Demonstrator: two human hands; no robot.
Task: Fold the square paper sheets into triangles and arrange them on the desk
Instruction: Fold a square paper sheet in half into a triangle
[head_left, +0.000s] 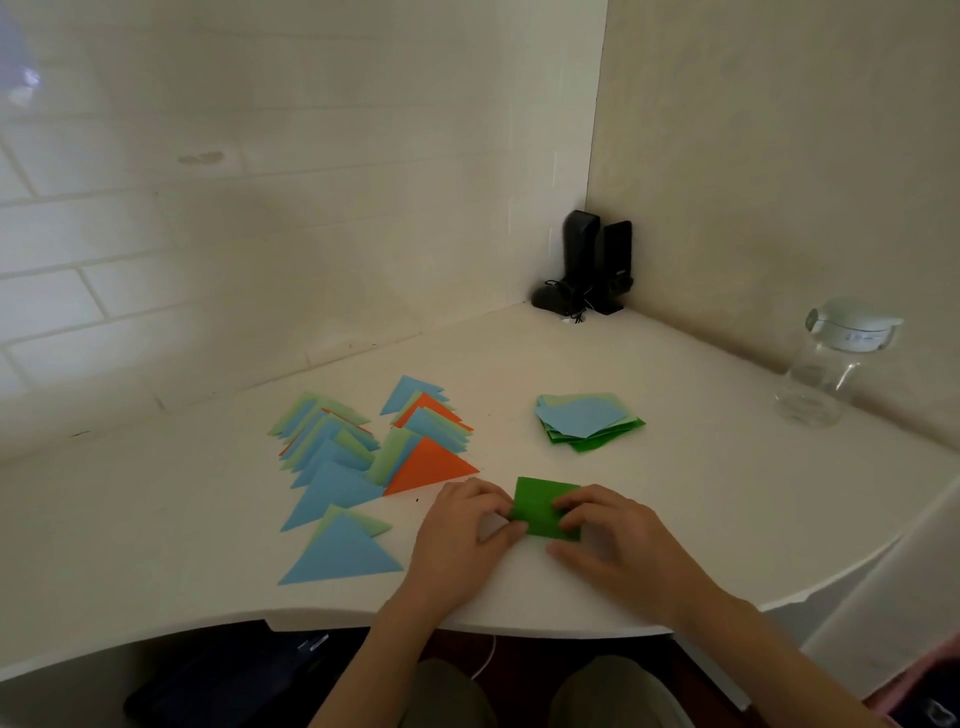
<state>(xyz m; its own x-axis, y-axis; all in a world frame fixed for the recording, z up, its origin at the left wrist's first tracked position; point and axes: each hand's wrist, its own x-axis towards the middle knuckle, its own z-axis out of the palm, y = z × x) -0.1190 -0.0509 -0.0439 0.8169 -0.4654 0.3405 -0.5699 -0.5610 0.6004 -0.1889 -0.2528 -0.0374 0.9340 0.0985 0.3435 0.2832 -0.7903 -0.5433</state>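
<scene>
A dark green paper sheet (540, 501) lies on the white desk (675, 493) near the front edge, partly folded over. My left hand (460, 535) pinches its left edge with thumb and fingers. My right hand (615, 538) pinches its right side, fingers curled on top of the paper. To the left lie several folded triangles in blue, light green and orange, among them an orange triangle (428, 467) and a large blue triangle (345, 556) nearest me. A stack of unfolded square sheets (587, 421) sits behind the green sheet.
Two black speakers (597, 260) stand in the back corner by the walls. A clear glass jar with a lid (831, 364) stands at the right by the wall. The desk's curved front edge runs just below my wrists.
</scene>
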